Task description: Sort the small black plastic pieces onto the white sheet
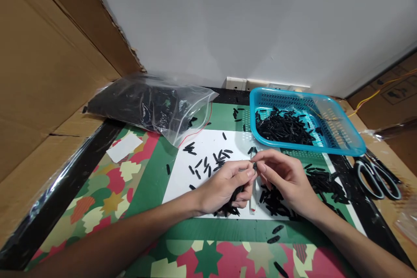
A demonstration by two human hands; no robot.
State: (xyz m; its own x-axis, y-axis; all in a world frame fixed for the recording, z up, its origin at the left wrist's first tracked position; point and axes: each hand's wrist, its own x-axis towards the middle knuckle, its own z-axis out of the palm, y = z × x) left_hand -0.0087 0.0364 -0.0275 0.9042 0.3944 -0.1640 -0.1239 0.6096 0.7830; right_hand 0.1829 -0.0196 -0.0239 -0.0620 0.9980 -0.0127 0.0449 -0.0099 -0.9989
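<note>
My left hand (224,184) rests on a white sheet (208,145) and holds a bunch of small black plastic pieces (235,194) in its palm. My right hand (286,178) meets it fingertip to fingertip, and both pinch one small black piece (254,166) between them. Loose black pieces (208,163) lie scattered on the sheet to the left of my hands. A denser pile of black pieces (321,182) sits under and to the right of my right hand. A white stick-like object (252,202) lies between my hands.
A blue plastic basket (345,132) holding black pieces stands at the back right. A clear zip bag (146,104) full of black pieces lies at the back left. Scissors (374,173) lie at the right. Cardboard walls (42,65) flank the colourful mat (107,191).
</note>
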